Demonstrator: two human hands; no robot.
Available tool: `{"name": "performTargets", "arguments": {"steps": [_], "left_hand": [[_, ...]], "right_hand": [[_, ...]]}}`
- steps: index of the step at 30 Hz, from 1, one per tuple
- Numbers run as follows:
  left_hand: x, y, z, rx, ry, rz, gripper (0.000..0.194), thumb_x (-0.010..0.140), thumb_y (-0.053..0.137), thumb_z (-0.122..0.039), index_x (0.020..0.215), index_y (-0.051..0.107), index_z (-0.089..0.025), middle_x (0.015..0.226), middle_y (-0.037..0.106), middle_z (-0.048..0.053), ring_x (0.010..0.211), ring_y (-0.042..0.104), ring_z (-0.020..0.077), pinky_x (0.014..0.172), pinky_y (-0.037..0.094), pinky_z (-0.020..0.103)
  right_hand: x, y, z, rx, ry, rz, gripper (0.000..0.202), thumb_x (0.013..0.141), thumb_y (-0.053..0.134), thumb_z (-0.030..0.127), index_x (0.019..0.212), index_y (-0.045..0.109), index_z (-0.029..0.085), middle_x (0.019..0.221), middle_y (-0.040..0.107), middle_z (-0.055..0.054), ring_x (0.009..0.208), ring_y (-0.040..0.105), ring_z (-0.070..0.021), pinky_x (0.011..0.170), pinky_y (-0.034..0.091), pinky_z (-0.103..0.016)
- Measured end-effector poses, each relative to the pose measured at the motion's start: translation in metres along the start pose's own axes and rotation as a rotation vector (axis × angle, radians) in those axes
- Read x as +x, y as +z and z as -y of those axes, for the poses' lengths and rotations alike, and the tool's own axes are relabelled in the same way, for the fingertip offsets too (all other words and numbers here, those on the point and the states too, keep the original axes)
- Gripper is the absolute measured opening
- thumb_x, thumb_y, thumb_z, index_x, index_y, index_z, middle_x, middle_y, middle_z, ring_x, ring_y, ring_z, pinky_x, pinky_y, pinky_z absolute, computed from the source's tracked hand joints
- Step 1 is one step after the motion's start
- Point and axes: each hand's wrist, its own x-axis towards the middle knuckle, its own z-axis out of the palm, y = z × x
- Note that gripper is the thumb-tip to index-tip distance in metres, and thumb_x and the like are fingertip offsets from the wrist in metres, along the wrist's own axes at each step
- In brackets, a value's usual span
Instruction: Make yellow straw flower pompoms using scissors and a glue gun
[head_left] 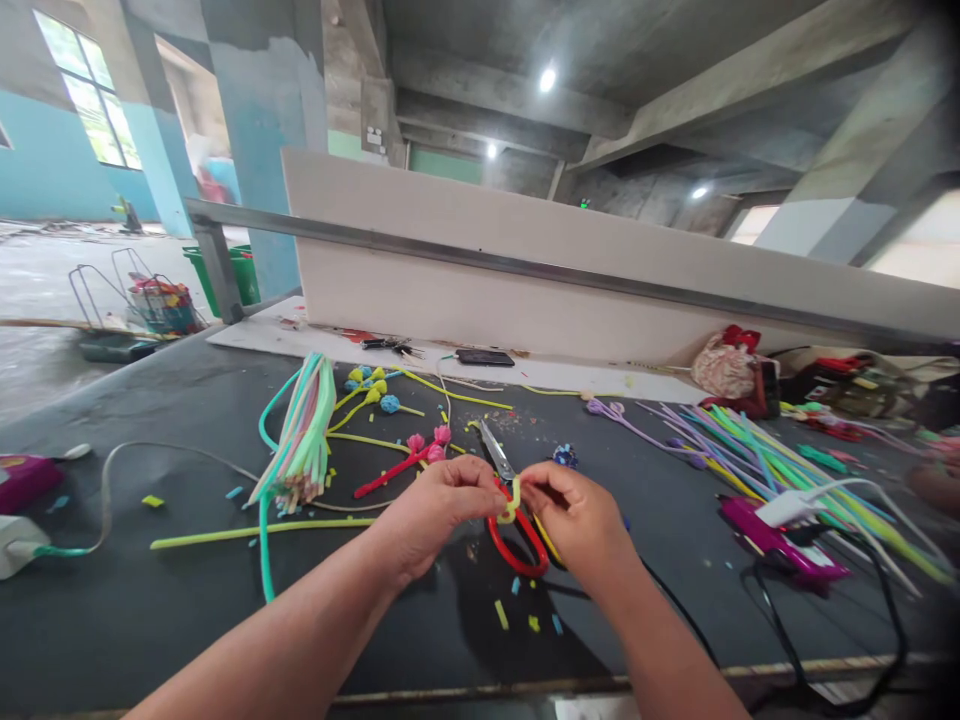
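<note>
Both hands meet above the dark table's middle. A small curled yellow-green fuzzy stem (511,503) spans the gap between them. My left hand (455,500) pinches its left side between thumb and fingers. My right hand (576,510) is closed on its right side. Scissors with red handles (519,548) lie just under and behind the hands, blades pointing away. To the left are pink flower buds on a red stem (397,468) and a long yellow-green stem (262,530). A dark blue beaded-looking ball (565,456) sits behind my right hand.
A bundle of pale green and pink stems (304,440) stands left on the table (420,640). Purple glue-gun-like devices (784,540) with cables lie right and far left. A phone (484,357) rests by the white panel (465,290). Someone's hand (941,475) shows at far right.
</note>
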Motion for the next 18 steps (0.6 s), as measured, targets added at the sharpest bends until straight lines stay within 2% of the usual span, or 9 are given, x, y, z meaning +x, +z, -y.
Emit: {"name": "performTargets", "arguments": {"steps": [2,4,7,10,14,16,18], "left_hand": [[0.003,-0.002,0.004,0.053,-0.075,-0.035,0.012,0.061,0.065,-0.016,0.051,0.06,-0.014,0.058,0.052,0.0,0.059,0.045,0.0101,0.063,0.034,0.024],[0.006,-0.004,0.007,0.068,-0.122,-0.124,0.012,0.059,0.066,-0.017,0.049,0.06,-0.013,0.055,0.052,0.0,0.056,0.043,0.0095,0.059,0.033,0.024],[0.009,-0.009,0.005,-0.067,-0.129,-0.287,0.011,0.056,0.069,-0.019,0.053,0.061,-0.012,0.06,0.055,0.001,0.059,0.048,0.0097,0.06,0.036,0.024],[0.01,-0.013,-0.004,-0.256,-0.084,-0.397,0.014,0.054,0.072,-0.019,0.054,0.06,-0.011,0.063,0.056,0.001,0.063,0.051,0.0102,0.062,0.039,0.024],[0.009,-0.016,-0.015,-0.349,0.038,-0.417,0.016,0.053,0.074,-0.017,0.056,0.059,-0.011,0.062,0.055,0.0,0.059,0.049,0.0078,0.061,0.038,0.022],[0.007,-0.015,-0.015,-0.316,0.095,-0.367,0.017,0.057,0.074,-0.019,0.057,0.059,-0.012,0.061,0.054,-0.001,0.058,0.047,0.0069,0.061,0.037,0.021],[0.006,-0.012,-0.012,-0.231,0.15,-0.303,0.018,0.062,0.072,-0.022,0.057,0.057,-0.013,0.06,0.052,-0.002,0.059,0.046,0.0066,0.062,0.036,0.021]], "right_hand": [[-0.004,0.001,0.002,-0.152,-0.212,-0.208,0.011,0.082,0.051,0.017,0.076,0.06,0.02,0.073,0.064,-0.003,0.068,0.057,-0.0157,0.066,0.045,-0.028],[-0.009,0.004,0.005,-0.183,-0.39,-0.272,0.013,0.083,0.049,0.012,0.081,0.059,0.021,0.076,0.064,-0.004,0.072,0.058,-0.0164,0.071,0.046,-0.029],[-0.015,0.014,0.01,-0.158,-0.528,-0.147,0.015,0.083,0.05,0.007,0.082,0.056,0.021,0.072,0.061,-0.004,0.07,0.058,-0.0157,0.068,0.046,-0.028],[-0.021,0.023,0.013,-0.18,-0.555,0.019,0.017,0.084,0.046,0.007,0.075,0.052,0.02,0.064,0.057,-0.002,0.06,0.053,-0.0138,0.057,0.042,-0.025],[-0.024,0.026,0.015,-0.216,-0.516,0.24,0.017,0.084,0.044,0.01,0.072,0.05,0.021,0.062,0.055,0.0,0.058,0.051,-0.013,0.054,0.038,-0.024],[-0.022,0.024,0.016,-0.118,-0.355,0.299,0.009,0.083,0.048,0.013,0.082,0.049,0.022,0.064,0.057,0.002,0.058,0.053,-0.0128,0.055,0.04,-0.024],[-0.018,0.022,0.017,0.111,-0.115,0.238,0.015,0.083,0.052,0.022,0.095,0.044,0.024,0.073,0.061,0.001,0.064,0.057,-0.0136,0.057,0.044,-0.024]]}}
